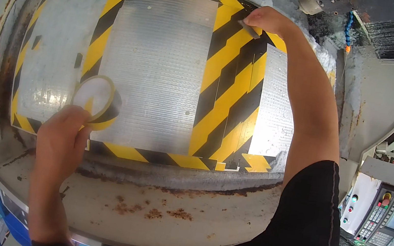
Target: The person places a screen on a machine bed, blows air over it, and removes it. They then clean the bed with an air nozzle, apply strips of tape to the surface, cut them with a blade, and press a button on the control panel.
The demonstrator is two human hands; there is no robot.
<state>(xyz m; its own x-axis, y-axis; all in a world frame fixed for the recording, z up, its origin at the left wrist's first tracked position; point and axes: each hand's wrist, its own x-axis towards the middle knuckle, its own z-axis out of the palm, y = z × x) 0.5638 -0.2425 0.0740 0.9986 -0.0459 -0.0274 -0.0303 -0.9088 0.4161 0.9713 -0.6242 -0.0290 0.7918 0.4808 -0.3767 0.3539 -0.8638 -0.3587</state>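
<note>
My left hand (pixel 62 133) is closed on a roll of black-and-yellow hazard tape (pixel 112 109), held over the left part of a flat metal plate (pixel 158 75). Strips of the same hazard tape (pixel 224 83) run along the plate's edges and across it. At the far right of the plate, my right hand (pixel 267 22) pinches a small, flat, dark grey piece (pixel 249 30) low over the taped corner. Whether it is a tool or a scrap cannot be made out. Ridged bare metal (pixel 277 105) shows between the tape bands.
A rusty pale ledge (pixel 152 208) lies between me and the plate. Metal shavings (pixel 323 58) are heaped along the far right edge. A blue-and-orange coolant hose (pixel 348 33) hangs at the far right. A machine control panel (pixel 385 217) stands on the right.
</note>
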